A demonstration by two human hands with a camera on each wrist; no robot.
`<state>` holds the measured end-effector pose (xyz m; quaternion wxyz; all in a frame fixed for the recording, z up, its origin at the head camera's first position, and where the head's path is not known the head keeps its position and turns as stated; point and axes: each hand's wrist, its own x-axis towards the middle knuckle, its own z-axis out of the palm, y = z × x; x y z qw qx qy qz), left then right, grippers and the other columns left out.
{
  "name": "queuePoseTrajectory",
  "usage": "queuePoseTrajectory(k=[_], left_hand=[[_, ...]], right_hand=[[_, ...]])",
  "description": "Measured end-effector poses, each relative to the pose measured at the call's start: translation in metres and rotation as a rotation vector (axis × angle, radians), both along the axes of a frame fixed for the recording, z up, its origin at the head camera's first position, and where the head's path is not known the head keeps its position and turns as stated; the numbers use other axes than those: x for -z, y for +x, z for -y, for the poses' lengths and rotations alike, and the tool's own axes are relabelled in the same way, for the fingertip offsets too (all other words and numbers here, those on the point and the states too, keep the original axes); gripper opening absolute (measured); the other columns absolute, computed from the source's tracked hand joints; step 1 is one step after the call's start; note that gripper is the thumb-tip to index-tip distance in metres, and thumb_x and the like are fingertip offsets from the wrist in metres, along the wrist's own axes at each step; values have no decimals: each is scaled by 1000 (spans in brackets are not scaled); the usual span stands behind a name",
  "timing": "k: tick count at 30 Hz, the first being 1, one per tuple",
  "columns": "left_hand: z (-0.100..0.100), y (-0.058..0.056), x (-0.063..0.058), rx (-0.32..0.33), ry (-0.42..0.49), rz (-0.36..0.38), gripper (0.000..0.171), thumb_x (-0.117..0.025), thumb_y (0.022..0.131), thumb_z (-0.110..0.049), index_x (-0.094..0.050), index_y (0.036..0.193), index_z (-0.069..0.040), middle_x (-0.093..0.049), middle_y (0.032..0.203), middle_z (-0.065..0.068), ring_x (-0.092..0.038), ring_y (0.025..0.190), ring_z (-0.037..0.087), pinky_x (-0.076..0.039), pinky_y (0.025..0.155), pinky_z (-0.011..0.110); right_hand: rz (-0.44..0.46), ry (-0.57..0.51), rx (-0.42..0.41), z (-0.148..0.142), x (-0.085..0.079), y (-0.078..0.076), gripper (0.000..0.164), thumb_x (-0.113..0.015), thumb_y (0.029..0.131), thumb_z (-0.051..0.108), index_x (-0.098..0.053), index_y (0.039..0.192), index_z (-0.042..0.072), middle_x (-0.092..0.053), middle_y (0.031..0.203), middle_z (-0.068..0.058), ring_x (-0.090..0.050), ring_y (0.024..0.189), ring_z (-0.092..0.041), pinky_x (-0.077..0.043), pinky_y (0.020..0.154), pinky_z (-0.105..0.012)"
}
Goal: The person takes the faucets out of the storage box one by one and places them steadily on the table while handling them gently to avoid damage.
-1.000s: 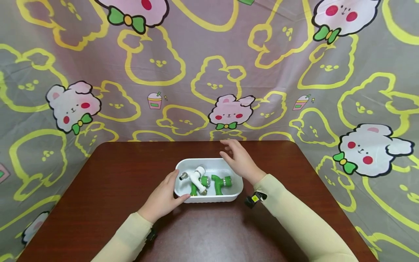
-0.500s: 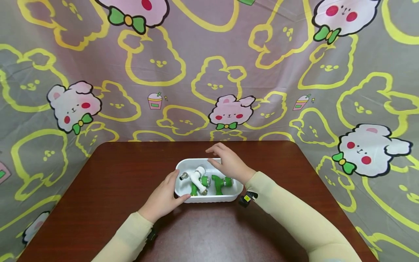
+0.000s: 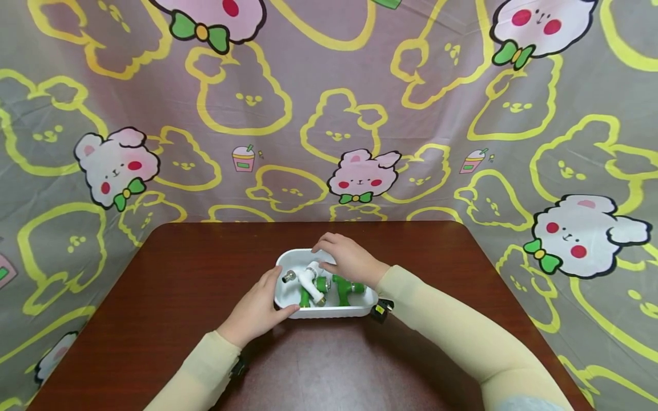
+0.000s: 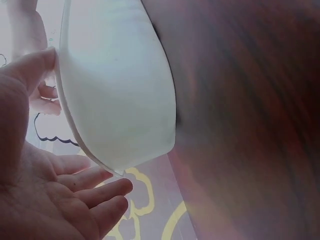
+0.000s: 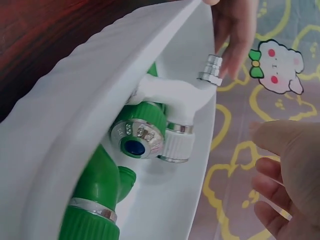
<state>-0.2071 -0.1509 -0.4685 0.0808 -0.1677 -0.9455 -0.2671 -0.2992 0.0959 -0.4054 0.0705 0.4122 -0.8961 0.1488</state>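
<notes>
A white oval tub holds several taps. On top at the left lies a white tap with a metal nozzle, across a green tap; another green tap lies to the right. My left hand rests against the tub's left end, thumb at the front rim; in the left wrist view its fingers lie fairly straight along the wall. Over the back of the tub reaches my right hand, fingers loosely bent with nothing between them, thumb close to the white tap. Its wrist covers part of the tub's right end.
The tub stands on a dark brown wooden table. A grey curtain printed with yellow outlines and rabbit faces hangs behind the table and along both sides. Each wrist bears a small black camera, the right one beside the tub's front corner.
My right hand has moved left and lower, from beyond the tub's back right to over the taps. My left hand, the tub and the taps stay in place.
</notes>
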Motion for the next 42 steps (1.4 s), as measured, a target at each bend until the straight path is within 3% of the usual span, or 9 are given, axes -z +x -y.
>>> queuePoseTrajectory(k=[8,19,33,42], left_hand=[[0,0,0,4,1,-9,98,-85,85,-41,-36,153,11,-45,153,29,-54,136,41,-49,108,51],[0,1,1,5,5,-11,98,-85,85,-41,-36,152,11,-45,153,30,-53,136,42,-49,108,52],[2,0,1,8,-12,11,97,-82,87,-43,-36,153,11,-43,156,29,-51,139,42,-48,110,52],[2,0,2,15,5,7,97,-83,87,-41,-35,154,11,-42,156,29,-51,139,42,-48,110,52]], right_hand=[[5,141,-75,3,8,-7,37,-79,93,22,-69,129,17,-63,128,2,-59,121,-18,-49,109,-38],[-46,242,-115,9,21,-14,38,-77,95,26,-67,131,19,-62,133,3,-58,125,-17,-46,112,-39],[57,362,-77,16,20,-11,43,-70,99,19,-61,141,20,-58,146,-1,-53,137,-22,-41,117,-45],[65,404,-72,20,18,-7,40,-67,101,19,-61,141,21,-57,148,2,-53,139,-18,-42,117,-48]])
